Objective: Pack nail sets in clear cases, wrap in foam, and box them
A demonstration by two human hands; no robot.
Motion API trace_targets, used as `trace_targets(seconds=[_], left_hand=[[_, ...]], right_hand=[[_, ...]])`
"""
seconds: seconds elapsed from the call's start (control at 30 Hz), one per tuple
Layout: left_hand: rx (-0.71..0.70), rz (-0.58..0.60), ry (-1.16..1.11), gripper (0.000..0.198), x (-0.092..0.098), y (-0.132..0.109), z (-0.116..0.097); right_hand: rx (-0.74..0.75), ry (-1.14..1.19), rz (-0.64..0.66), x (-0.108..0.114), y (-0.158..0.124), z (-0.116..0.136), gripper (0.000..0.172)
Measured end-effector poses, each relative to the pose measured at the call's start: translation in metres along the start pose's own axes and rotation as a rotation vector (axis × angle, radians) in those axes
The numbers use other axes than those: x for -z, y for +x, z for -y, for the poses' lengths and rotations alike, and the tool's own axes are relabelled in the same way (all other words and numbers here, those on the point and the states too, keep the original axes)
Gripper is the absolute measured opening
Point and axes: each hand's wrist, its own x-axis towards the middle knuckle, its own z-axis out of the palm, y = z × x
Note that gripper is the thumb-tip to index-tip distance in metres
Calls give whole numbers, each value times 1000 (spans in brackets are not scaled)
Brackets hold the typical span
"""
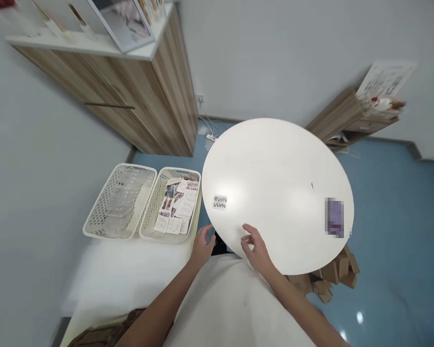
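My left hand [202, 246] is at the near left edge of the round white table [275, 159]. Its fingers are slightly bent, the thumb stands apart, and nothing shows in it. Over the near part of the tabletop is my right hand [256, 249], loosely curled with a gap between thumb and forefinger and nothing visible between them. A small clear pack [220, 202] with two rows of shiny grey pieces, perhaps false nails, lies flat beyond both hands. Neither hand touches it.
Left of the table stand two white baskets: one [88, 222] with clear plastic packs, another [142, 230] with printed cards. A blurred purple item [335, 218] lies at the tabletop's right. Cardboard boxes [331, 272] sit below. A wooden cabinet [130, 91] stands behind.
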Motion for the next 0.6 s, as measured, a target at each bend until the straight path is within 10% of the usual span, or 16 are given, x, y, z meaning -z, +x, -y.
trace_targets(seconds=[0.2,0.6], left_hand=[[3,73,-74,37,-3,-9,-18],[-51,139,217,44,-13,-91,-48]], right_hand=[[-155,0,-19,18,-33,-3,32],[86,49,293,48,-41,-5,26]])
